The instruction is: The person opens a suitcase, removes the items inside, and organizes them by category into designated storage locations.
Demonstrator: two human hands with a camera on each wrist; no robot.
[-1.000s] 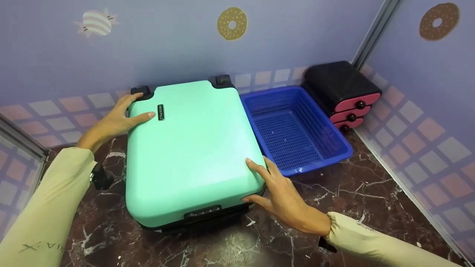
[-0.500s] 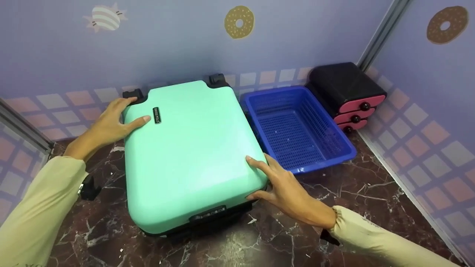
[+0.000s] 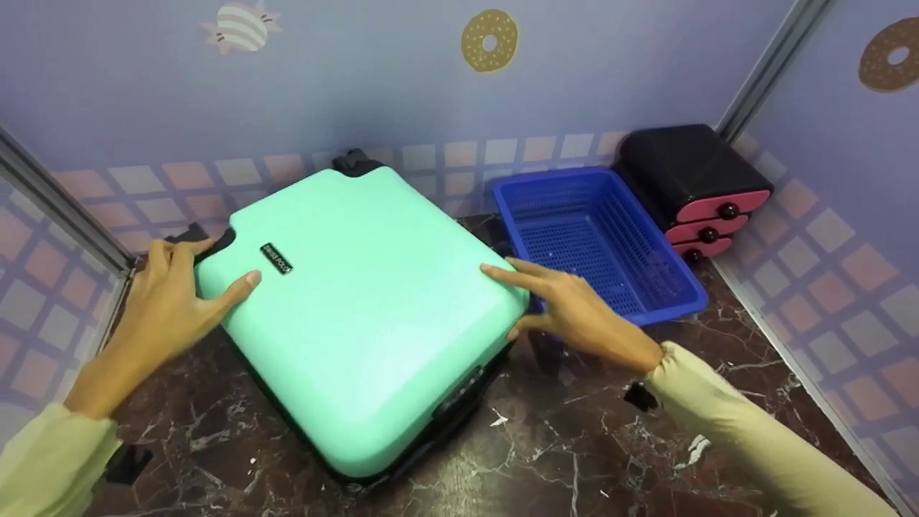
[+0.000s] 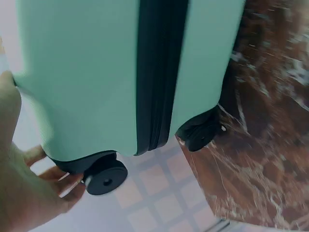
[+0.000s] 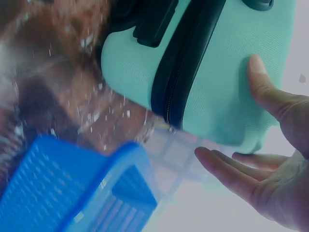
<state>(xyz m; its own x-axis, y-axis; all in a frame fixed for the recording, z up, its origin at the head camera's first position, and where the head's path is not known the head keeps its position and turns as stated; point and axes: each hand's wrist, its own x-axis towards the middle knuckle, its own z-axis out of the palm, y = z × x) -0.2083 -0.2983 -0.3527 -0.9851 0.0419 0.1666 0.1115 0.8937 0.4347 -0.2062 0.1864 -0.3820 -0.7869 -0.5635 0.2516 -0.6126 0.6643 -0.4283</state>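
Note:
A mint-green hard-shell suitcase (image 3: 366, 301) lies flat on the dark marbled floor, turned at an angle, with a small "SWISS POLO" badge (image 3: 276, 258) near its far-left end. My left hand (image 3: 169, 301) grips the left corner, thumb on the top face. In the left wrist view its fingers curl by a black wheel (image 4: 106, 180). At the opposite corner my right hand (image 3: 567, 305) holds on, fingers over the top edge and thumb against the side. A black zip band (image 5: 186, 63) runs round the suitcase's side in the right wrist view.
Close to the suitcase's right side stands a blue perforated plastic basket (image 3: 671, 314). Beyond it, in the corner, is a black drawer box (image 3: 693, 161) with pink drawer fronts. Patterned walls (image 3: 373, 79) enclose the floor at the back and both sides.
Both hands have turned the suitcase on the floor: its left far corner has swung toward me and left, its near end to the right. The head view has shifted slightly left.

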